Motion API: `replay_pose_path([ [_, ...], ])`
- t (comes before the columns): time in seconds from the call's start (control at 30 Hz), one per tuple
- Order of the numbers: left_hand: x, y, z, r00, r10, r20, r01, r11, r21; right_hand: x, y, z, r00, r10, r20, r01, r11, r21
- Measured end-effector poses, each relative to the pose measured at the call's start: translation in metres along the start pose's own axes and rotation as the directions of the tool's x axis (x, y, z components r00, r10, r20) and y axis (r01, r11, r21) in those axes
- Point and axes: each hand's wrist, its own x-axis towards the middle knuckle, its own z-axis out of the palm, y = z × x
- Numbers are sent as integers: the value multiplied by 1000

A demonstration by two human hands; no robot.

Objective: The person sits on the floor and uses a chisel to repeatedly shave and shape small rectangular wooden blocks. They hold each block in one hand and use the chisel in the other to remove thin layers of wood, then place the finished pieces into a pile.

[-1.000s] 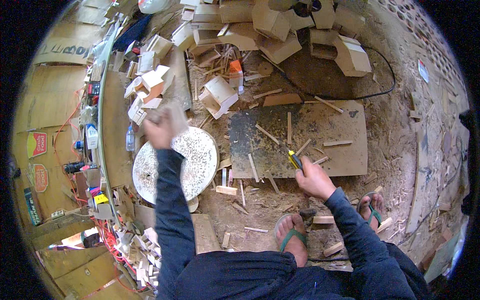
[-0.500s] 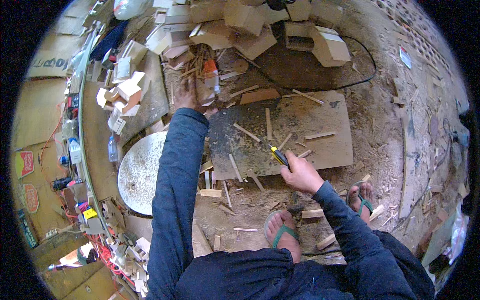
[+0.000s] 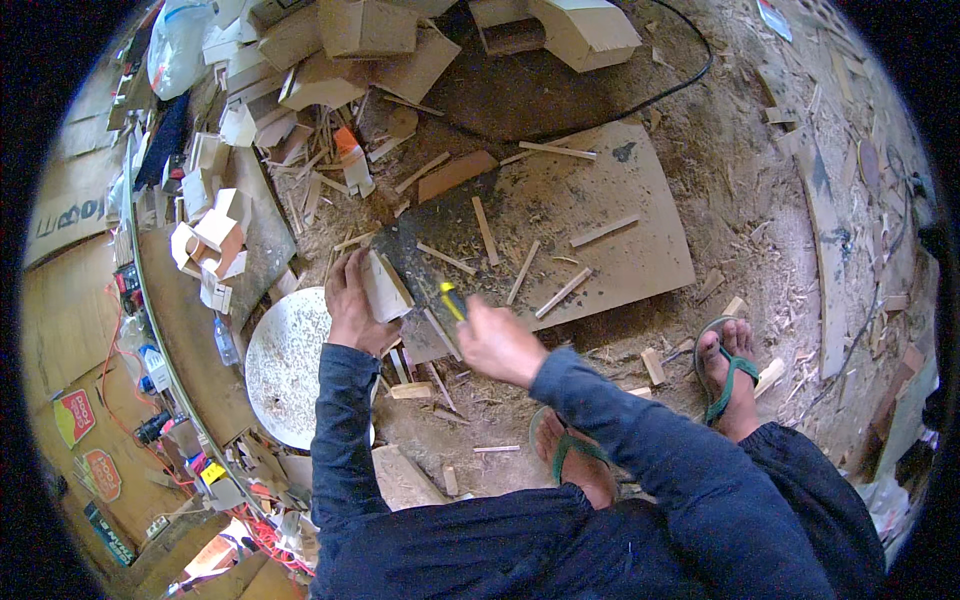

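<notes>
Left hand (image 3: 352, 300) wraps around a wood block (image 3: 383, 286) on the board (image 3: 600, 215) — right hand (image 3: 497, 342) just beside it, fist closed on a yellow-handled tool (image 3: 453, 300).

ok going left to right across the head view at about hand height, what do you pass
cardboard sheet → round white disc → left hand → wooden block it holds → yellow-handled tool → right hand → flat board → foot in a green sandal

Sawdust-strewn dirt floor (image 3: 760, 200) under daylight, cardboard sheets (image 3: 65, 320) at left.
</notes>
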Motion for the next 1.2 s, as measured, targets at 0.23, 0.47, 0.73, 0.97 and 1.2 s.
replay_pose_path([
  [0.23, 3, -7, 0, 996, 92, 17, -92, 994, 57, 72, -26, 41, 979, -202, -19, 197, 967, -160],
  [0.47, 4, -8, 4, 998, 59, -22, -56, 994, 93, 85, -42, 21, 942, -128, 309, 216, 938, -270],
  [0.73, 3, 12, -9, 997, -40, 61, 31, 988, 148, -4, 5, 43, 985, -20, 170, 56, 977, -208],
  [0.97, 3, 6, -3, 1000, 15, 10, -16, 997, 75, 23, -18, 12, 999, -16, -34, 15, 999, -50],
  [1.2, 1, 2, 0, 999, 33, -39, -29, 995, 98, 88, -48, 7, 941, -53, 334, 120, 976, -184],
])
